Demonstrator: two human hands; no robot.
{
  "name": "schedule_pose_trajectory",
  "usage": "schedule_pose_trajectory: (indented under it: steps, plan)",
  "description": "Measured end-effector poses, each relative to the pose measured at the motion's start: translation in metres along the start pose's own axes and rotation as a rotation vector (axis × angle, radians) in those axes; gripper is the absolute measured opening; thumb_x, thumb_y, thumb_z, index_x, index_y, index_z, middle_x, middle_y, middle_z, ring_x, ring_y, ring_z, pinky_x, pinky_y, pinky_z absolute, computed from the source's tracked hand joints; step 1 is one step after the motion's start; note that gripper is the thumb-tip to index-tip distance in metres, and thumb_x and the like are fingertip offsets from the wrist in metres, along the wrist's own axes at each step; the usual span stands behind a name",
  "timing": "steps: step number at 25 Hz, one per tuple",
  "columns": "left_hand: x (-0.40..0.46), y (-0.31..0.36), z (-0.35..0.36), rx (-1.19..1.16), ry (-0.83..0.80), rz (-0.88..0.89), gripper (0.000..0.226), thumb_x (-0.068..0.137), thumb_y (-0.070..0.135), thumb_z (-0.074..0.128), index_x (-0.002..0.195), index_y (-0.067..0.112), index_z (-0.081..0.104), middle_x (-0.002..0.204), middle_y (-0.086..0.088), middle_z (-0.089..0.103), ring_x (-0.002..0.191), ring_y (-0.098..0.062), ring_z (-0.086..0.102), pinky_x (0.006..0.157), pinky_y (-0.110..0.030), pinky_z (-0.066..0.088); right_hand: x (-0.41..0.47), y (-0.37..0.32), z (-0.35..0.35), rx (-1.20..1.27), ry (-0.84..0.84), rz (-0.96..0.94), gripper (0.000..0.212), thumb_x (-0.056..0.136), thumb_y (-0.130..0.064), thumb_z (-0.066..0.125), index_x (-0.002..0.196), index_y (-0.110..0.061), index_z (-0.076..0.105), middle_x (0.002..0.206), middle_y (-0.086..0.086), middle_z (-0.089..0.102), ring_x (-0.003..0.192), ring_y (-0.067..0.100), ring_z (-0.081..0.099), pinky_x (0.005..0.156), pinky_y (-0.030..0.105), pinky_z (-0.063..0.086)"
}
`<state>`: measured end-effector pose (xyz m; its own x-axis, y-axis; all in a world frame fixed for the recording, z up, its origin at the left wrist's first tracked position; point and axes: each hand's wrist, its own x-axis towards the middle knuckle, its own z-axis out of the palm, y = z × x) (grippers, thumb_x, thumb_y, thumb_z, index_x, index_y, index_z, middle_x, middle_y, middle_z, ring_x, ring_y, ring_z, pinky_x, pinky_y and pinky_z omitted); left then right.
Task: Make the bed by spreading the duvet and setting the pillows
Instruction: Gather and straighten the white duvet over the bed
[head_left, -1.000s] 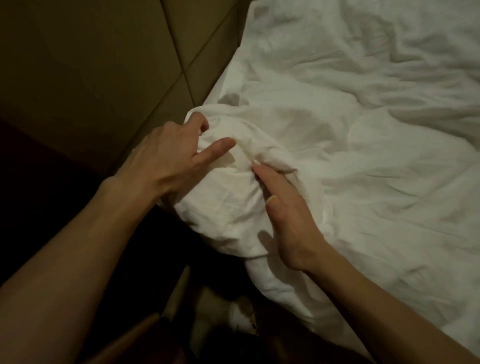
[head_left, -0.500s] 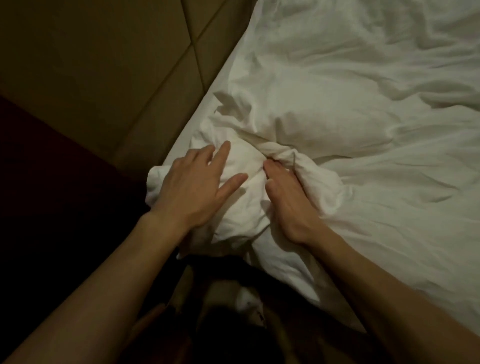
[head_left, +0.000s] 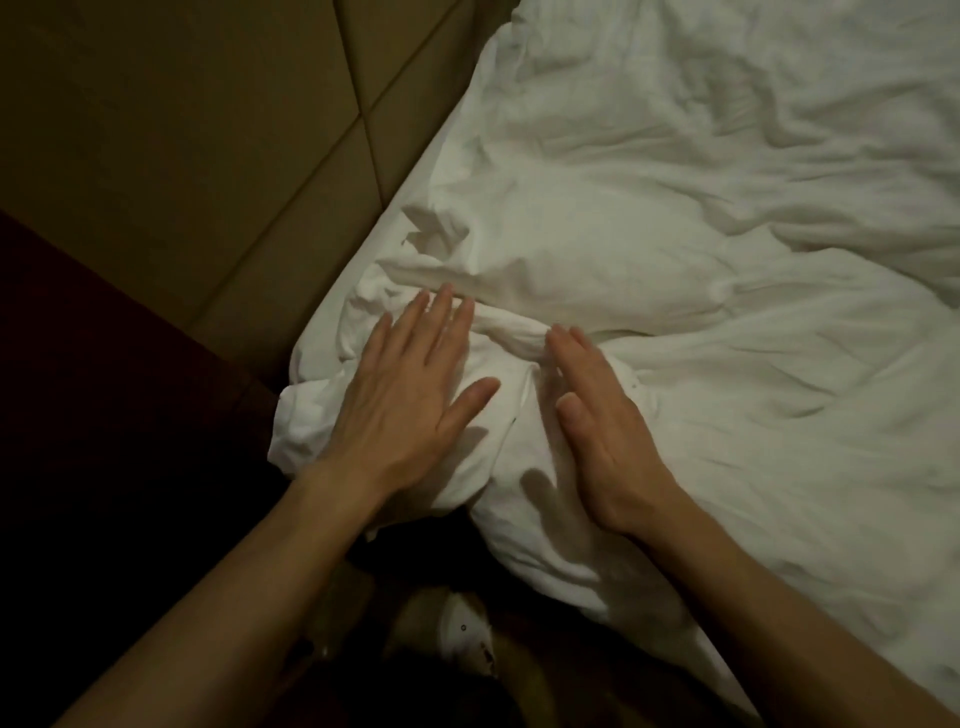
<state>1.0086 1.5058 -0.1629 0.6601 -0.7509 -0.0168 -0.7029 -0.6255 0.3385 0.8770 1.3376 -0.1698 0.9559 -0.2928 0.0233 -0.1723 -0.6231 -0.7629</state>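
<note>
Both hands lay flat with straight fingers, the left hand (head_left: 410, 395) pressing the bunched duvet corner (head_left: 363, 332) and the right hand (head_left: 602, 426) edging its rolled fold (head_left: 511, 332). That fold ran crosswise just beyond both sets of fingertips, the duvet (head_left: 727, 364) spreading rightward from the padded headboard (head_left: 208, 156).

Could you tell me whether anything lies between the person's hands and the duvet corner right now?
Nothing visible does. The left hand lies flat, fingers straight, directly on the bunched duvet corner near the headboard. The right hand stands on its edge against the fold beside it.
</note>
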Motion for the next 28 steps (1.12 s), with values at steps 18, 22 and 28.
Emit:
schedule_pose_trajectory:
  steps: [18,22,28]
  plan:
    - [0.109,0.044,0.049,-0.016,-0.075,0.092,0.078,0.090,0.069,-0.009,0.156,0.028,-0.006,0.164,-0.001,-0.008,0.150,-0.016,-0.009,0.121,-0.049,-0.002,0.044,0.062,-0.041,-0.306,0.132,0.189,0.091,0.091,-0.073,-0.008,0.159,-0.015,0.002,0.167,0.001,-0.008,0.152,0.011,-0.012,0.125,0.045,-0.002]
    - [0.125,0.037,0.074,0.031,-0.140,0.065,0.082,0.088,0.069,-0.010,0.157,0.026,0.001,0.165,0.002,-0.002,0.150,-0.013,-0.005,0.122,-0.044,0.002,0.055,0.093,-0.046,-0.415,0.073,0.353,0.102,0.079,-0.078,-0.023,0.159,-0.018,-0.003,0.167,0.000,-0.010,0.152,0.011,-0.014,0.124,0.044,-0.005]
    - [0.137,0.031,0.089,0.081,-0.223,0.043,0.087,0.084,0.070,-0.014,0.157,0.026,0.001,0.164,0.003,-0.006,0.150,-0.012,-0.008,0.120,-0.042,-0.002,0.059,0.119,-0.042,-0.369,0.002,0.397,0.108,0.073,-0.080,-0.027,0.159,-0.019,-0.002,0.167,-0.002,-0.007,0.152,0.009,-0.012,0.123,0.041,-0.009]
